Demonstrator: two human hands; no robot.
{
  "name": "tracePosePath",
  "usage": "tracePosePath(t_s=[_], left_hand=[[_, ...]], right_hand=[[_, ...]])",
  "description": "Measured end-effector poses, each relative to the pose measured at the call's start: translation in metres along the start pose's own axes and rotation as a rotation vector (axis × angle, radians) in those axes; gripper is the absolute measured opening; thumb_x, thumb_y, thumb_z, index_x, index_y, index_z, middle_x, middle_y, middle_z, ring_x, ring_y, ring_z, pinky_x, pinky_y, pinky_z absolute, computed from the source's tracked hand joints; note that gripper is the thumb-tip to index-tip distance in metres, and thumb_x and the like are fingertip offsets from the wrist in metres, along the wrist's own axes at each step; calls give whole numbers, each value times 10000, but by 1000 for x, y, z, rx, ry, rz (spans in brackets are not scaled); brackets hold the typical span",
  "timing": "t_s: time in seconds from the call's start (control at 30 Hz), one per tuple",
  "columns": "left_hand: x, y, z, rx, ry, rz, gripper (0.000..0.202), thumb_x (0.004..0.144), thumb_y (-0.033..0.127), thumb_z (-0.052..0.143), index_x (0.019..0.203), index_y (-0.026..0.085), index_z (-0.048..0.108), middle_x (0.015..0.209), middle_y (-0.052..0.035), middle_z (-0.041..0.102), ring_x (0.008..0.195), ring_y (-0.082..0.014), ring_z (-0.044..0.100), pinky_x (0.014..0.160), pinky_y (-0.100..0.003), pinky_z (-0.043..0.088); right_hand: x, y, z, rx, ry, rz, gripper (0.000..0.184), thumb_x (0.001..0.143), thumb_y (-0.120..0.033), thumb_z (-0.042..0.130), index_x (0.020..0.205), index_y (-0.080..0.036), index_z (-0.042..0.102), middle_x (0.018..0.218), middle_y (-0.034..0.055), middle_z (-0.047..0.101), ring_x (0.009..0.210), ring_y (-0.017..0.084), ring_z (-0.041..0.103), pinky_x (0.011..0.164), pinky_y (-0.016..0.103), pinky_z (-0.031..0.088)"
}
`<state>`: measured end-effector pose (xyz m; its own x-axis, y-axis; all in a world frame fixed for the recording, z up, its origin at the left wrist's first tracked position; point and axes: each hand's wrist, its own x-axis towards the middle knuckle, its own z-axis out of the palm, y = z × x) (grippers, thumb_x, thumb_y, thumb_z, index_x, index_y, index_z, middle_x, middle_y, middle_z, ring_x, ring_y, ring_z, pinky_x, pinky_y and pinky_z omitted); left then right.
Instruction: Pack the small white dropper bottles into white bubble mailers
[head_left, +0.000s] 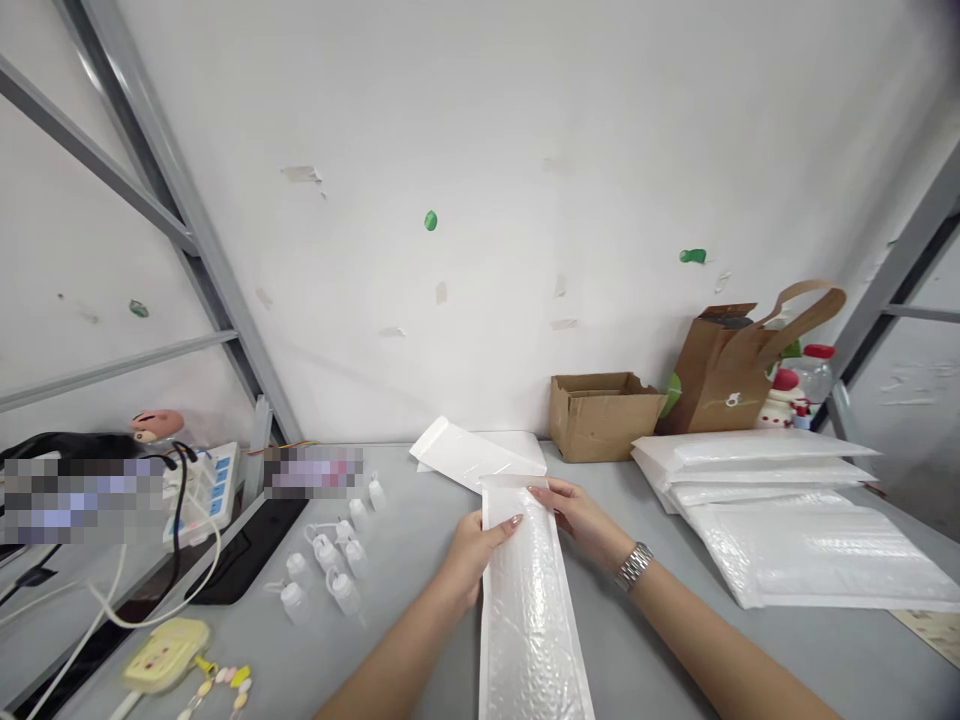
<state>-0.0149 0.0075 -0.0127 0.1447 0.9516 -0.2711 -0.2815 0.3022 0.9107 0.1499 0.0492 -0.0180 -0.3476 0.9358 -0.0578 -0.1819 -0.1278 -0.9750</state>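
A long white bubble mailer lies on the grey table in front of me, its open end pointing away. My left hand grips its left edge near the top, fingers closed over the rim. My right hand, with a metal watch at the wrist, pinches the top right corner of the same mailer. Another white mailer lies flat just beyond it. Several small clear squeeze bottles lie scattered to the left of my left hand.
A stack of white bubble mailers sits at the right. A small open cardboard box, a brown paper bag and a red-capped bottle stand by the wall. A power strip with cables and a yellow item are at the left.
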Motion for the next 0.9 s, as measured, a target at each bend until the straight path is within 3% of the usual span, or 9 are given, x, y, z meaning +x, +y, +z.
tracePosePath(t_s=[0.3, 0.5, 0.6, 0.73, 0.9], left_hand=[[4, 0, -1, -88, 97, 49, 478, 514, 334, 805, 901, 124, 616, 851, -101, 696, 725, -222, 651, 656, -284, 489], [8, -3, -4, -78, 184, 51, 612, 475, 303, 829, 994, 138, 551, 873, -103, 686, 738, -230, 652, 658, -296, 496], [8, -3, -4, -56, 187, 63, 572, 465, 306, 830, 945, 137, 570, 837, -92, 690, 712, -222, 648, 641, -289, 490], [7, -3, -3, -51, 174, 82, 499, 451, 324, 831, 854, 136, 604, 782, -70, 692, 676, -198, 636, 618, -266, 475], [10, -6, -7, -40, 176, 65, 411, 547, 496, 736, 646, 124, 590, 542, -16, 606, 494, -135, 549, 501, -238, 398]], right_hand=[[0, -3, -6, -19, -34, -8, 303, 684, -331, 688, 964, -214, 695, 1027, 44, 653, 884, 172, 555, 746, 259, 411], [2, 0, -6, -70, -21, 34, 413, 739, -502, 594, 966, -173, 699, 904, 67, 667, 775, 164, 565, 681, 266, 410], [4, 3, -6, -113, -1, 28, 447, 727, -537, 584, 932, -159, 707, 838, 67, 668, 707, 156, 554, 631, 267, 404], [7, 8, -5, -268, 8, -58, 339, 653, -459, 680, 826, -168, 711, 822, 51, 667, 696, 153, 541, 624, 266, 393], [9, 13, -2, -333, 18, -114, 346, 618, -460, 700, 792, -163, 668, 705, 11, 618, 660, 139, 516, 619, 258, 379]])
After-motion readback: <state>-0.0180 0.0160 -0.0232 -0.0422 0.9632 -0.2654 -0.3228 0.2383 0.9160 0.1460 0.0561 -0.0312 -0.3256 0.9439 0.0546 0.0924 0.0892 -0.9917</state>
